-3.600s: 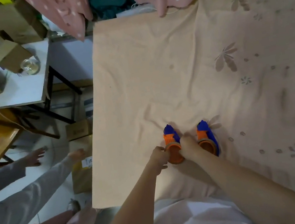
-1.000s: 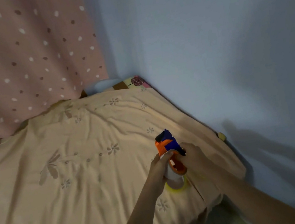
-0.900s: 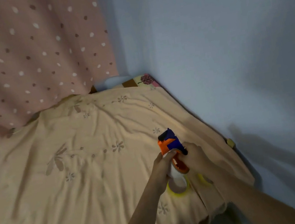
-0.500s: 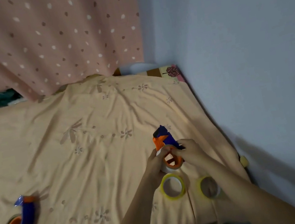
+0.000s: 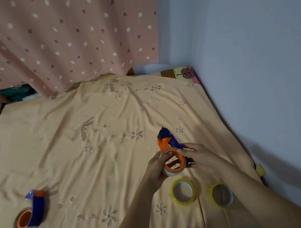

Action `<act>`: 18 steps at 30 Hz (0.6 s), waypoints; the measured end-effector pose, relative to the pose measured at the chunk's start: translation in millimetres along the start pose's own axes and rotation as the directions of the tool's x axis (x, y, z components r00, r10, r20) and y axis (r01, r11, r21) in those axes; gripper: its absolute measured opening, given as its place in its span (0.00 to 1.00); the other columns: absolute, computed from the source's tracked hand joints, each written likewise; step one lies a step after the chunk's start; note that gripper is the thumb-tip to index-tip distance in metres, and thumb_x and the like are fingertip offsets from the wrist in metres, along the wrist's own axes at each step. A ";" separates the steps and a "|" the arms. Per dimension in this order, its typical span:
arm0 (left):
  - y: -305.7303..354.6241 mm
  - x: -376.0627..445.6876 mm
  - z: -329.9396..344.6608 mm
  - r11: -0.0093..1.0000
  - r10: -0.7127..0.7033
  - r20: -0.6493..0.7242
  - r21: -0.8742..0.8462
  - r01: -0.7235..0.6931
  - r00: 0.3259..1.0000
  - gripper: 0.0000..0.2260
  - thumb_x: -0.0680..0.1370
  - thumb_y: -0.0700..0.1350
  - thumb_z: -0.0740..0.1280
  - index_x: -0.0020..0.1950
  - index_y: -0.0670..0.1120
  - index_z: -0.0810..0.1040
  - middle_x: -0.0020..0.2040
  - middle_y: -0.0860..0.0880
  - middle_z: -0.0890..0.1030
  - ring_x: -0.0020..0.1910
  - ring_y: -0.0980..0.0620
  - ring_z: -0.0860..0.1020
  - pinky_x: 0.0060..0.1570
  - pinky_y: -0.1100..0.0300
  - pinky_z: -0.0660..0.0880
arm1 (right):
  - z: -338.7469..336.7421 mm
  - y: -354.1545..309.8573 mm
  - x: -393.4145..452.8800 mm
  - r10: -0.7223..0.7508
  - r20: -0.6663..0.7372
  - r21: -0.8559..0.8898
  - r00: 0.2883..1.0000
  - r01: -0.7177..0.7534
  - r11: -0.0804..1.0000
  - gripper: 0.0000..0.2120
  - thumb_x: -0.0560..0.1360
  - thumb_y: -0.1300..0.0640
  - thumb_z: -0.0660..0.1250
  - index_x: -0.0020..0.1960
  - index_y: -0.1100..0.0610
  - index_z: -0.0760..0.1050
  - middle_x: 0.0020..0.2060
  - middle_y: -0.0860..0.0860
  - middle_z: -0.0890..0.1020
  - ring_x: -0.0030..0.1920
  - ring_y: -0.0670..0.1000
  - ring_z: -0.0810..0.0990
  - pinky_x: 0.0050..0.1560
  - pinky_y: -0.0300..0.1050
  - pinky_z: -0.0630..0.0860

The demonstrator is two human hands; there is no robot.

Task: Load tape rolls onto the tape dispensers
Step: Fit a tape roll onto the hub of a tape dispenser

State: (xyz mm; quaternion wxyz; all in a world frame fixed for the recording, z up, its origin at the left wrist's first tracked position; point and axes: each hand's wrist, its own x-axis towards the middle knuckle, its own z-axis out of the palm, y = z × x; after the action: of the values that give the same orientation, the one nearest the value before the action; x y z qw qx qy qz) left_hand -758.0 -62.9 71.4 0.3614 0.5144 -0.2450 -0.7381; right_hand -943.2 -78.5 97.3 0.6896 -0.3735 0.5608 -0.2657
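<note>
Both hands hold a blue and orange tape dispenser (image 5: 167, 142) above the cloth at centre right. A pale tape roll (image 5: 170, 172) sits around its orange hub. My left hand (image 5: 158, 169) grips the roll and hub from the left. From the right, my right hand (image 5: 196, 156) grips the dispenser body. Two loose yellow-edged tape rolls lie flat just below the hands: one (image 5: 183, 191) and another (image 5: 221, 196) to its right. A second blue and orange dispenser (image 5: 30, 212), with a roll around its hub, lies on the cloth at far left.
A peach flowered cloth (image 5: 91, 143) covers the bed. A pink dotted curtain (image 5: 53, 36) hangs behind it. A bluish wall (image 5: 255, 56) runs close along the right side. The bed's front edge is near the bottom of the view.
The view swung from the wall corner back over the bed. The dispenser in my hands stayed gripped and tilted toward me, and its hub now shows a roll. Both loose rolls and the left dispenser came into sight.
</note>
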 end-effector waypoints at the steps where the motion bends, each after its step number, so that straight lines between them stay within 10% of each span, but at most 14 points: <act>1: -0.6 0.8 -0.7 1.000 0.000 -0.001 0.002 0.000 1.000 0.22 0.77 0.45 0.72 0.70 0.41 0.76 0.64 0.37 0.82 0.65 0.36 0.80 0.60 0.44 0.79 | -0.5 0.0 0.4 -0.005 -0.004 -0.012 1.000 0.005 1.000 0.19 0.77 0.54 0.70 0.67 0.55 0.75 0.53 0.57 0.85 0.53 0.55 0.85 0.49 0.49 0.84; 15: 7.7 1.3 -8.5 0.998 -0.023 0.065 -0.060 0.027 0.998 0.22 0.75 0.47 0.73 0.67 0.42 0.77 0.67 0.33 0.78 0.68 0.28 0.75 0.67 0.28 0.70 | -20.7 0.2 8.2 -0.019 -0.022 0.023 1.000 0.020 1.000 0.18 0.76 0.51 0.70 0.64 0.56 0.78 0.54 0.59 0.84 0.52 0.57 0.84 0.58 0.60 0.80; 18: 6.0 -1.0 -6.5 0.995 -0.026 0.052 -0.095 0.031 0.998 0.23 0.77 0.48 0.73 0.70 0.42 0.74 0.67 0.33 0.78 0.68 0.29 0.75 0.65 0.28 0.71 | -10.8 3.1 9.3 -0.123 -0.208 -0.171 0.970 0.088 0.981 0.21 0.75 0.47 0.71 0.64 0.56 0.76 0.57 0.55 0.83 0.54 0.54 0.82 0.57 0.56 0.81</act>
State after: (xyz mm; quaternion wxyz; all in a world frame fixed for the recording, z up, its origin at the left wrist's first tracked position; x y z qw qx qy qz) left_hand -750.0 -65.8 74.1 0.3686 0.4809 -0.2110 -0.7670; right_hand -951.7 -86.3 88.4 0.5766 -0.4255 0.6318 -0.2954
